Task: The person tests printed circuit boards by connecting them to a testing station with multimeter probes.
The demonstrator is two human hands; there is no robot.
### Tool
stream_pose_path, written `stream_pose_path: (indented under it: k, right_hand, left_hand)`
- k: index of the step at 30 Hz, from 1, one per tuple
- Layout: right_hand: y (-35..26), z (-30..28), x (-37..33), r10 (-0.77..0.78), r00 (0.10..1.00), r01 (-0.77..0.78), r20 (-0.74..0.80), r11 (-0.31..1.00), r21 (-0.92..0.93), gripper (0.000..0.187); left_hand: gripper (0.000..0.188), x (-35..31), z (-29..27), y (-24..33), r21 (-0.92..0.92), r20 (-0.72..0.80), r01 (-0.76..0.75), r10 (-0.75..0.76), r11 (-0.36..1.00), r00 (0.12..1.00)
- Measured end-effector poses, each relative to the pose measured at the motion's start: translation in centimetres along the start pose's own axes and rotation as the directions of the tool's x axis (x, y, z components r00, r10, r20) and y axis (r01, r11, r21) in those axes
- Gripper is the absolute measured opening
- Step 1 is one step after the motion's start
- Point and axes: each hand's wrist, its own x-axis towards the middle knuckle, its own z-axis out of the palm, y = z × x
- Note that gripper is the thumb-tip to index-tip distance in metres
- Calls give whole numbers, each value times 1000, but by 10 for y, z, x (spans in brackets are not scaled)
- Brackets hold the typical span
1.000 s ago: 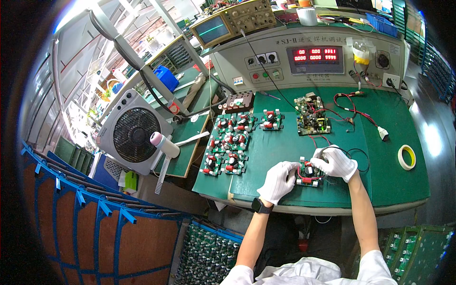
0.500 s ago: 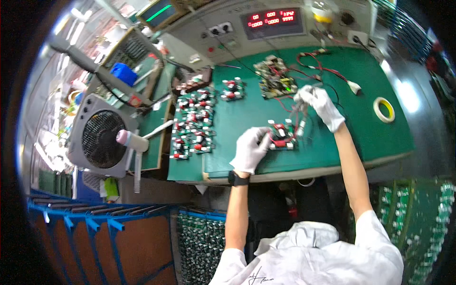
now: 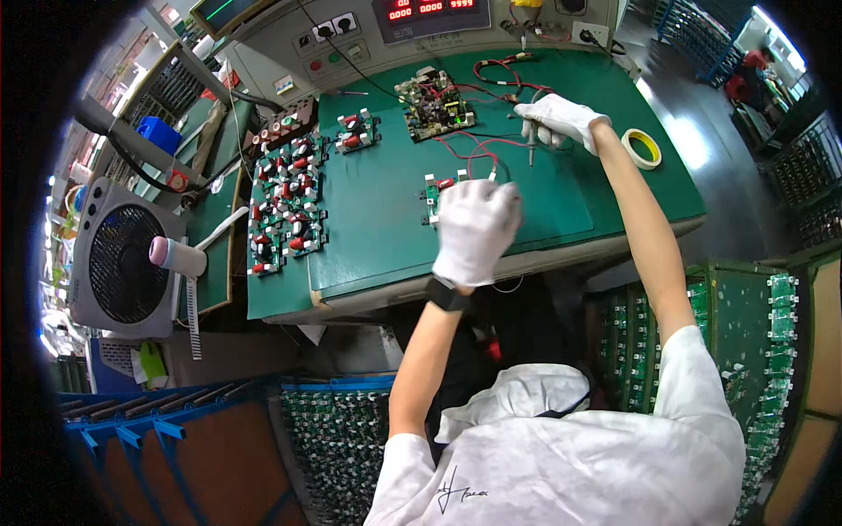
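Note:
My left hand (image 3: 478, 226), in a white glove, is closed over the near right part of a small green circuit board (image 3: 431, 191). It hides most of that board and its own fingertips, so what it grips cannot be seen. Farther right, my gloved right hand (image 3: 566, 121) is closed on a thin, pointed metal tool (image 3: 531, 147), tip downward. Red wires (image 3: 478, 147) run from a larger, crowded circuit board (image 3: 434, 103) toward the small board. Another small board (image 3: 357, 131) lies to the left, apart from both hands.
Several boards with red and white parts (image 3: 288, 197) fill the left of the green mat (image 3: 377, 254). A tape roll (image 3: 641, 149) lies at right. A panel with a red display (image 3: 430, 13) stands behind. Fan (image 3: 132, 254) at far left; board racks (image 3: 338, 447) below the bench.
The view has shifted, so the bench sits farther left and higher. My left hand has moved from the small board's left side to over it. The right hand's tool now points down, apart from the board.

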Motion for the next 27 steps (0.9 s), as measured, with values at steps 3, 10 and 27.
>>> stream_pose_path:
  k: [3,10,27]
  right_hand:
    - [0,31,37,18,996,-7,85,991,-130,52]
    - [18,7,24,96,988,-51,-120,942,332,47]
    - [51,-45,11,-99,983,166,-152,829,534,49]
  left_hand:
    - [6,-6,24,6,169,175,-76,46,983,983]
    - [9,51,38,8,218,31,-87,82,972,996]
    - [15,38,-11,-12,180,-168,30,1,983,986]
